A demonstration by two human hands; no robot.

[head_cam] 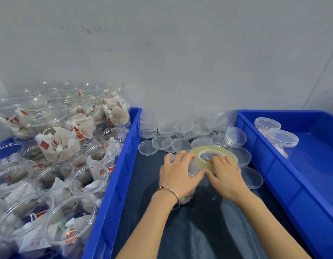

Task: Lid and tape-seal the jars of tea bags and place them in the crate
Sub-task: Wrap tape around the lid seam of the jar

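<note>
A clear jar of tea bags (188, 198) stands on the dark table between two blue crates, its clear lid (192, 165) on top. My left hand (177, 172) grips the lid and upper jar from above. My right hand (226, 174) holds a yellowish roll of clear tape (196, 152) right beside the lid, fingers curled through its hole. The blue crate on the right (270, 165) holds two lidded jars (282, 139) at its far end. The blue crate on the left (113, 184) is packed with several open jars of tea bags (55, 141).
Several loose clear lids (182, 128) lie scattered and stacked at the back of the table, some beside the tape roll and one (252, 177) near the right crate's wall. A grey wall rises behind. My left wrist wears a thin metal bangle (171, 190).
</note>
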